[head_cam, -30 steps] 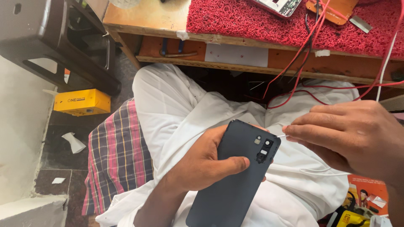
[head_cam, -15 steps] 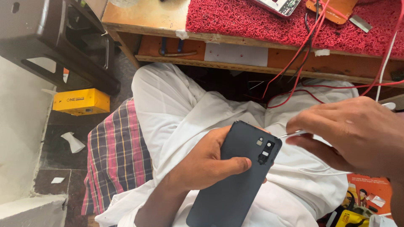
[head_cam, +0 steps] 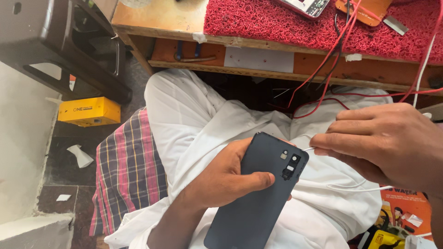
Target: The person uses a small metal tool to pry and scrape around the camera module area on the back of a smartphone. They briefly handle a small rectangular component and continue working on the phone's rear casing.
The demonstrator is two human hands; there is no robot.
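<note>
My left hand [head_cam: 226,177] grips a dark grey phone [head_cam: 258,193] by its edge, back side up, camera cut-outs towards the right, over my lap in white cloth. My right hand [head_cam: 383,143] pinches the plug end of a thin white cable [head_cam: 341,186] right at the phone's upper right edge. The cable trails down to the right across the white cloth.
A wooden workbench [head_cam: 161,23] with a red mat [head_cam: 267,20] lies ahead, holding an opened phone [head_cam: 307,5], an orange piece and red wires [head_cam: 323,69] hanging down. A yellow box [head_cam: 90,110] and a dark stool [head_cam: 50,46] stand on the floor at left. A checked cloth [head_cam: 129,170] lies beside my leg.
My right hand has shifted slightly right and up, the cable tip now at the phone's upper right edge. My left hand has tilted the phone a little.
</note>
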